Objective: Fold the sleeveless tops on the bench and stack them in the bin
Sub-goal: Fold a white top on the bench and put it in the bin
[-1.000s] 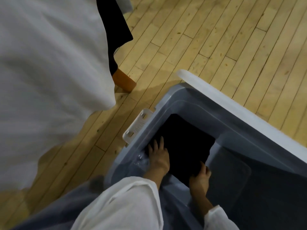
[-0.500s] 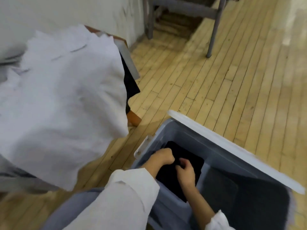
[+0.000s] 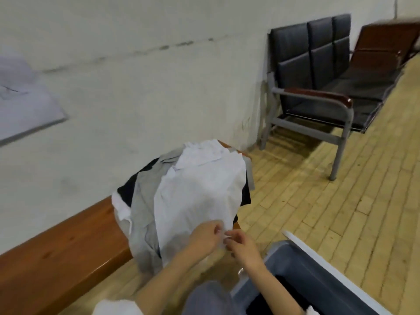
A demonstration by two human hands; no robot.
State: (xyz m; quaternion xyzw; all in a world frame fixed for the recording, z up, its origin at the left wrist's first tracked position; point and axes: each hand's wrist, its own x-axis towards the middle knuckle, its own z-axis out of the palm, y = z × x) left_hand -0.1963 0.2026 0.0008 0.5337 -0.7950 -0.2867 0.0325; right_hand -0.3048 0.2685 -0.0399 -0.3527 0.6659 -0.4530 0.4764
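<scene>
Pale scuffed wall (image 3: 136, 76) across the back, with a white sheet (image 3: 25, 103) flat against it at nine o'clock. Below, at seven o'clock, a brown wooden bench (image 3: 56, 258), running up toward centre. Heaped on its far end: a black top (image 3: 126, 189) at the heap's nine o'clock, a grey top (image 3: 143, 214) beside it, hanging over the bench edge, and a white top (image 3: 200, 192) spread over both, hem falling toward six o'clock. Left hand (image 3: 204, 237) at that hem, fingers curled in, gripping the white cloth. Right hand (image 3: 243, 246) just beside, at its three o'clock, thumb and fingertips pinching the same hem; both blurred, finer detail unreadable. At five o'clock, on the floor, a grey bin (image 3: 313, 276), open, with a white lid (image 3: 322, 263) along its far edge and dark cloth (image 3: 259, 306) inside. At one o'clock, against the wall, black padded seats (image 3: 318, 71) with wood-capped arms. Yellow wood-strip floor (image 3: 341, 212) filling three to four o'clock.
</scene>
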